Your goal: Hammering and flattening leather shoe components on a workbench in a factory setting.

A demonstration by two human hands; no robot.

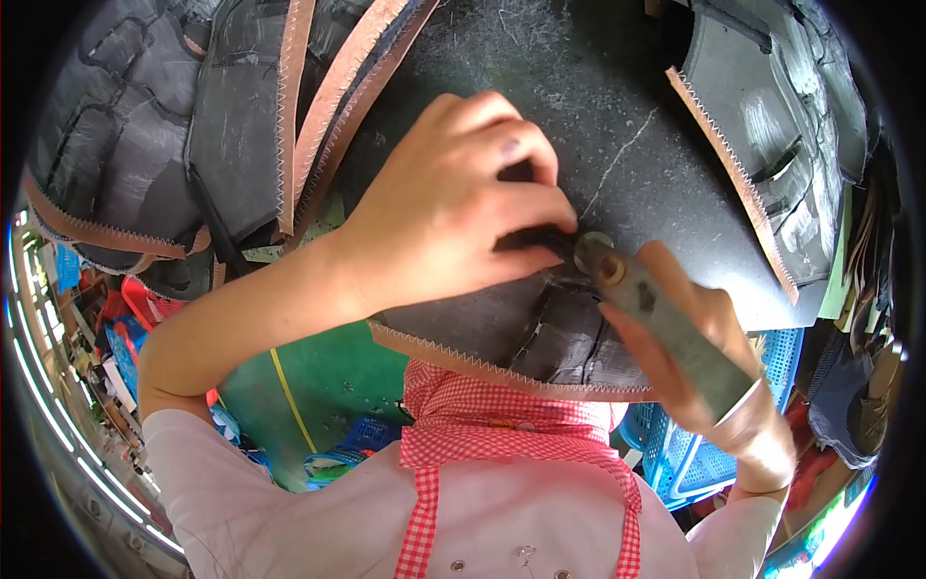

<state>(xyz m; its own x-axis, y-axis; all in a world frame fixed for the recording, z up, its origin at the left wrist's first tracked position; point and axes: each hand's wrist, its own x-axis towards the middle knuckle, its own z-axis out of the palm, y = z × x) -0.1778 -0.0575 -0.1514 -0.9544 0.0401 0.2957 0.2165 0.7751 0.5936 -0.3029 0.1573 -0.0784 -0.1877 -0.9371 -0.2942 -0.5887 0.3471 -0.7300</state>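
Grey, dark-marked tool point(683, 338) right of centre, wrapped in the fingers of the right hand point(725, 328); left hand point(468, 198), fingers curled, grip unclear, over a black, zigzag-edged panel point(482, 333) at lower centre.

Passage available at upper centre, over the dark tabletop point(608, 87). Obstructions: stacked panels point(236, 125), upper left; single panel point(757, 135), upper right; left hand point(473, 198), right hand point(723, 314) and grey tool point(675, 338), centre to right.
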